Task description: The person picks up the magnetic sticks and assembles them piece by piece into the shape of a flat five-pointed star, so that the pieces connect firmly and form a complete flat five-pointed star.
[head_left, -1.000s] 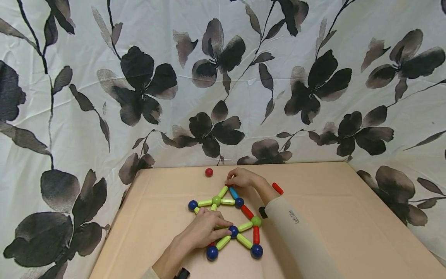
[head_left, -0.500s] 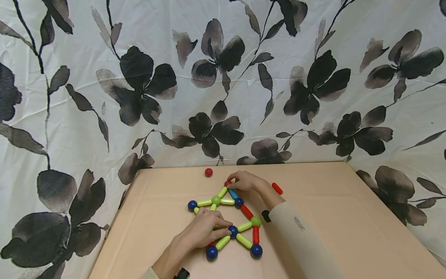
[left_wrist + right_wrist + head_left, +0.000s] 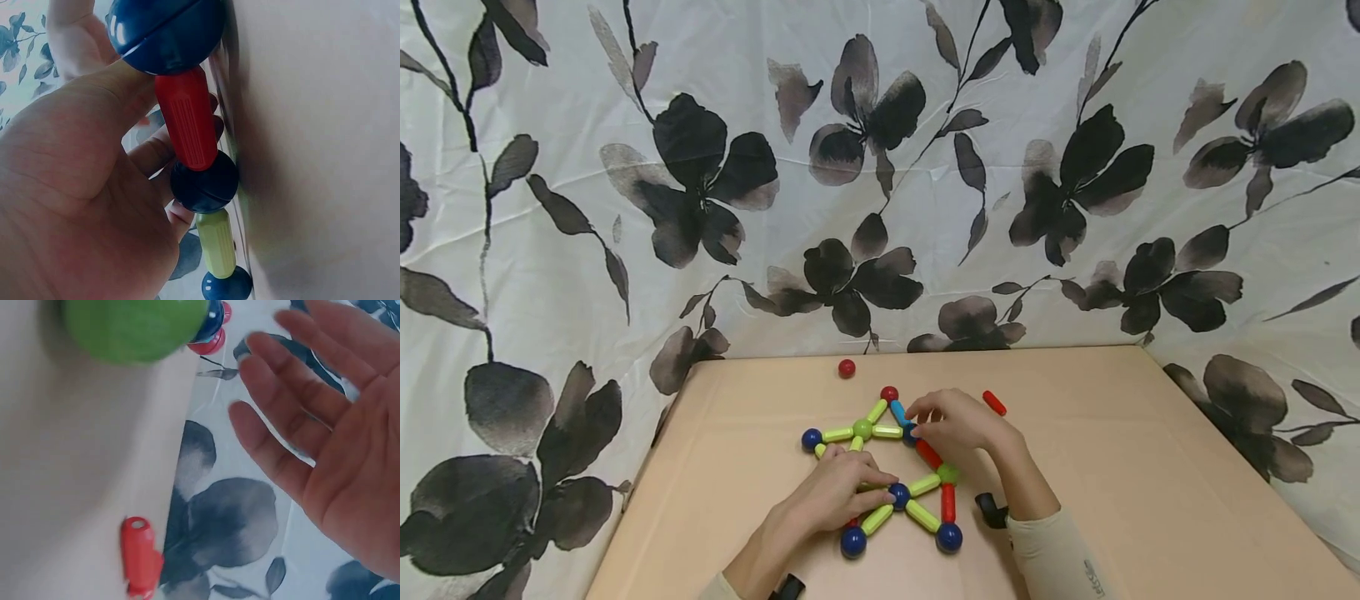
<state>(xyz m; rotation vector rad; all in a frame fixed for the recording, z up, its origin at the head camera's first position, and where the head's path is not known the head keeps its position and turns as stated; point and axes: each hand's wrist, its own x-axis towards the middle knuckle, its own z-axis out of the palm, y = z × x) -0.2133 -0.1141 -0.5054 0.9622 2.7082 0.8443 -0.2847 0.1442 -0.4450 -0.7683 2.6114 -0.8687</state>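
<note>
A flat figure of magnetic building sticks and balls lies on the table. The left hand (image 3: 850, 492) holds it near its middle, with thumb and index finger at a blue ball (image 3: 900, 497). In the left wrist view, a red stick (image 3: 186, 119) joins two blue balls beside that hand's palm. The right hand (image 3: 958, 421) hovers over the figure's upper right with loosely bent fingers and nothing gripped. Its fingertips are near a light blue stick (image 3: 898, 411) and a partly covered blue ball. A red ball (image 3: 889, 393) tops the figure, joined to a yellow-green stick (image 3: 876, 410).
A loose red ball (image 3: 847, 368) lies near the table's (image 3: 1150, 467) back edge. A loose red stick (image 3: 994, 403) lies to the right of the figure. Behind the table hangs a white cloth (image 3: 955, 200) with dark flowers.
The right hand has let go of the red ball at the figure's top and moved down and to the right. The red ball stays in place. The left hand keeps its place.
</note>
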